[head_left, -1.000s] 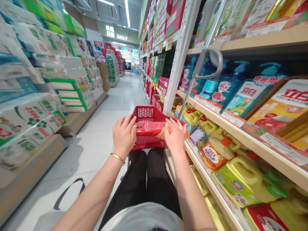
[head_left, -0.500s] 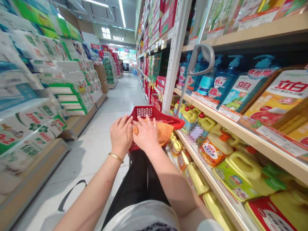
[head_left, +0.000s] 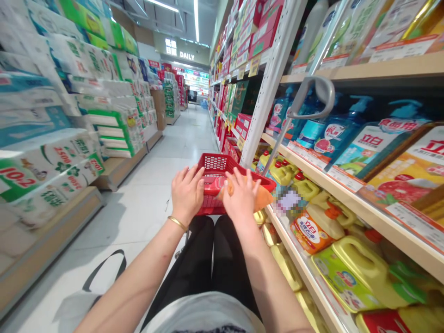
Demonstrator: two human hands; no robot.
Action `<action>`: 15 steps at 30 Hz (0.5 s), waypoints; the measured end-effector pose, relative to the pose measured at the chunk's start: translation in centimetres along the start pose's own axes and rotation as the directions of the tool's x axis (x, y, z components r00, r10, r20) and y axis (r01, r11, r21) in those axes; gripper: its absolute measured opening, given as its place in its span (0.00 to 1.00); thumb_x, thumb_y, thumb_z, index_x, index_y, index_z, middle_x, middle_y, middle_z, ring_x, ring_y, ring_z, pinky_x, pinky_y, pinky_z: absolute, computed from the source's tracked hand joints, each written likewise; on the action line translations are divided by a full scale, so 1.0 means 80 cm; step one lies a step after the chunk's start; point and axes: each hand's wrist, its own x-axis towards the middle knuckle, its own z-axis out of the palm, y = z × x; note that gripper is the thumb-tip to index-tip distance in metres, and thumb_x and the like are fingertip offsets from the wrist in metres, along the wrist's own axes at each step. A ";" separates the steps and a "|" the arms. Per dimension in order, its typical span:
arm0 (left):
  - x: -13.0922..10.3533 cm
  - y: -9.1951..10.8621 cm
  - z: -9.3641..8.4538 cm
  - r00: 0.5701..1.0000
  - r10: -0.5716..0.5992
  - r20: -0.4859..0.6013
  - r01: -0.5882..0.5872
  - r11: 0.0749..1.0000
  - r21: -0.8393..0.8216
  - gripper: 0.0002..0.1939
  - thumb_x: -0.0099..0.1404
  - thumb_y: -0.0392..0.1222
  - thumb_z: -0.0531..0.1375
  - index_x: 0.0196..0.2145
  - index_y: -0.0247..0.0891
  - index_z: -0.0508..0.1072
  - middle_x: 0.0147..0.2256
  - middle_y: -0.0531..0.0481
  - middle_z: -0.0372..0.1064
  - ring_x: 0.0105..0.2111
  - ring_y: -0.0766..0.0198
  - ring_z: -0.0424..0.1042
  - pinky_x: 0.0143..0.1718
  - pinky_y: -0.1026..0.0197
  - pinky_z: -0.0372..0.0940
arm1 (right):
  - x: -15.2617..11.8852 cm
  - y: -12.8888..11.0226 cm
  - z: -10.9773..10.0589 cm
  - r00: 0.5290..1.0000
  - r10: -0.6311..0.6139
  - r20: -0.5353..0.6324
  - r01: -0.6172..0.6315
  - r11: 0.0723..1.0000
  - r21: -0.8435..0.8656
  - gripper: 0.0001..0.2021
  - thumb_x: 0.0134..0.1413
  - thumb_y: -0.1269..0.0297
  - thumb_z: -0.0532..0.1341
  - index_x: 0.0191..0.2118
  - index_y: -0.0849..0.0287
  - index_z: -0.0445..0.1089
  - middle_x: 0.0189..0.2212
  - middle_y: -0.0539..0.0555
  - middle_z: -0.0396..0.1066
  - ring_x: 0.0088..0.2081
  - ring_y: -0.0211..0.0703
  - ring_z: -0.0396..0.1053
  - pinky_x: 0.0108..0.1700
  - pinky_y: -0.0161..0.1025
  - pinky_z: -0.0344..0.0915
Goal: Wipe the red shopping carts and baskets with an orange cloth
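Note:
In front of my legs is a red plastic basket [head_left: 215, 161] with perforated walls. My left hand [head_left: 187, 192], with a gold bangle at its wrist, is open over the basket's near left rim, fingers stretched forward. On the near right side my right hand [head_left: 239, 196] rests with spread fingers on a soft orange cloth-like item [head_left: 262, 198]. A small fold of it shows between thumb and forefinger. A red glossy item [head_left: 213, 185] lies between my hands; its kind is unclear. The undersides of both hands are hidden.
Close on the right, a shelf [head_left: 312, 162] holds blue pump bottles [head_left: 331, 132] and yellow detergent jugs [head_left: 350, 273]. A grey handle [head_left: 314, 97] on a pole juts from it. Tissue packs [head_left: 55, 159] are stacked on the left. A grey bag [head_left: 78, 300] is at lower left. The aisle floor [head_left: 189, 134] runs ahead.
My hands have moved apart, the right one shifting rightward together with the orange item. More of the basket and the red glossy item shows between them. The view has turned slightly left.

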 end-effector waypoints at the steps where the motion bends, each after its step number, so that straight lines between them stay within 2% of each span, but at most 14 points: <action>1: 0.000 -0.001 -0.001 1.000 0.004 0.004 -0.005 1.000 0.008 0.26 0.78 0.50 0.44 0.65 0.44 0.71 0.66 0.46 0.66 0.66 0.45 0.61 0.67 0.39 0.53 | 0.002 -0.018 0.003 0.997 -0.073 0.026 0.072 0.997 0.015 0.20 0.72 0.57 0.53 0.63 0.46 0.71 0.69 0.51 0.63 0.74 0.61 0.47 0.72 0.74 0.33; 3: 0.000 -0.003 -0.002 1.000 0.014 0.014 -0.014 1.000 0.024 0.27 0.79 0.51 0.44 0.65 0.43 0.71 0.66 0.46 0.65 0.66 0.45 0.61 0.67 0.39 0.53 | 0.005 -0.041 0.005 0.985 -0.162 0.066 0.159 0.986 0.044 0.20 0.71 0.56 0.54 0.63 0.46 0.71 0.68 0.50 0.64 0.73 0.59 0.50 0.74 0.69 0.36; 4: 0.000 -0.003 -0.003 1.000 0.019 0.019 -0.019 0.999 0.030 0.27 0.79 0.51 0.44 0.65 0.43 0.71 0.67 0.46 0.65 0.66 0.46 0.61 0.67 0.39 0.53 | 0.007 -0.042 0.004 0.981 -0.177 0.076 0.173 0.984 0.053 0.20 0.72 0.56 0.54 0.63 0.46 0.71 0.68 0.50 0.65 0.72 0.59 0.51 0.74 0.68 0.36; 6: -0.001 -0.003 -0.003 0.999 0.026 0.028 -0.027 0.999 0.034 0.27 0.78 0.51 0.44 0.65 0.43 0.70 0.67 0.46 0.65 0.67 0.46 0.60 0.67 0.39 0.53 | 0.008 -0.023 -0.001 0.984 -0.161 0.075 0.158 0.986 0.052 0.20 0.72 0.55 0.54 0.63 0.46 0.71 0.68 0.49 0.65 0.72 0.58 0.53 0.74 0.68 0.36; 8: -0.002 -0.001 -0.003 0.999 0.030 0.032 -0.031 0.999 0.032 0.26 0.78 0.51 0.44 0.65 0.43 0.70 0.67 0.46 0.64 0.67 0.46 0.60 0.68 0.39 0.52 | 0.007 0.016 -0.008 0.996 -0.073 0.051 0.071 0.997 0.032 0.20 0.73 0.55 0.53 0.63 0.44 0.71 0.68 0.49 0.65 0.72 0.57 0.53 0.73 0.70 0.35; 11: -0.002 0.003 -0.003 0.999 0.021 0.025 -0.021 1.000 0.020 0.26 0.78 0.51 0.45 0.64 0.44 0.71 0.67 0.47 0.64 0.67 0.46 0.60 0.68 0.39 0.51 | 0.006 0.072 -0.019 0.983 0.183 -0.009 -0.183 0.983 -0.028 0.20 0.73 0.55 0.51 0.61 0.44 0.73 0.68 0.50 0.64 0.72 0.61 0.51 0.70 0.78 0.33; 13: -0.001 0.004 -0.002 1.000 0.004 0.012 -0.004 1.000 0.006 0.26 0.78 0.51 0.45 0.64 0.44 0.72 0.67 0.47 0.65 0.67 0.46 0.60 0.68 0.39 0.51 | 0.007 0.079 -0.021 0.962 0.271 -0.028 -0.272 0.960 -0.071 0.20 0.73 0.56 0.50 0.61 0.44 0.73 0.69 0.51 0.63 0.73 0.64 0.48 0.68 0.83 0.30; 15: -0.001 0.004 -0.001 1.000 -0.012 0.005 0.012 1.000 -0.004 0.26 0.78 0.51 0.45 0.64 0.44 0.72 0.67 0.47 0.65 0.67 0.46 0.60 0.68 0.39 0.51 | 0.006 0.055 -0.018 0.977 0.214 -0.005 -0.214 0.973 -0.087 0.20 0.73 0.56 0.50 0.63 0.43 0.72 0.70 0.51 0.62 0.74 0.65 0.44 0.66 0.85 0.26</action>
